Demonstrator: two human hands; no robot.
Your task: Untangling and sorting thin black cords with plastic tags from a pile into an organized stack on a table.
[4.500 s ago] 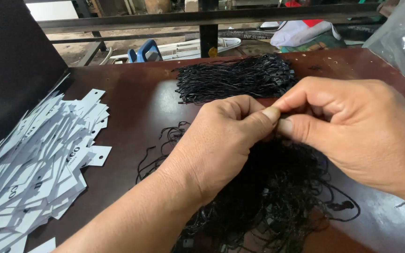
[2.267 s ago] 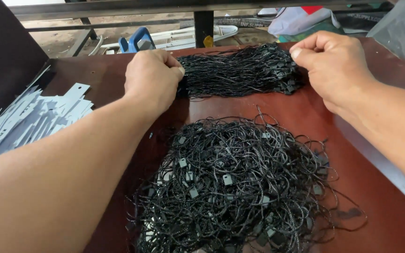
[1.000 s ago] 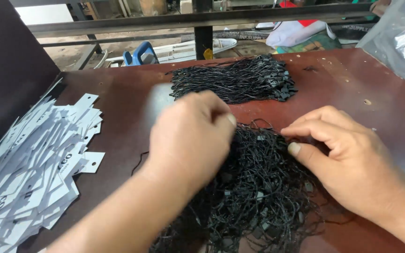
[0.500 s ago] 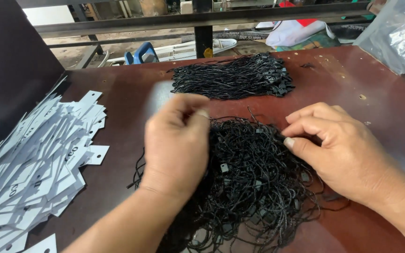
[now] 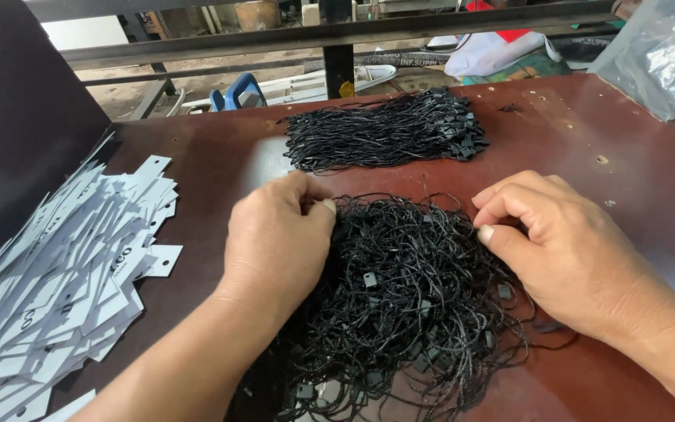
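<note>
A heap of white paper tags lies at the table's left edge — a clear plastic bag sits far right.

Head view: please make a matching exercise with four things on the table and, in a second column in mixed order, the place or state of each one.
Things:
1. tangled pile of black strings
2. tidy bundle of black strings
3. heap of white paper tags
4. clear plastic bag

Places or states:
A. at the far right corner of the brown table
B. spread along the left side of the table
C. laid straight at the far side, touched by no hand
D. between the left hand and the right hand, which both touch it

Pairs: 1-D, 2-C, 3-B, 4-A
</note>
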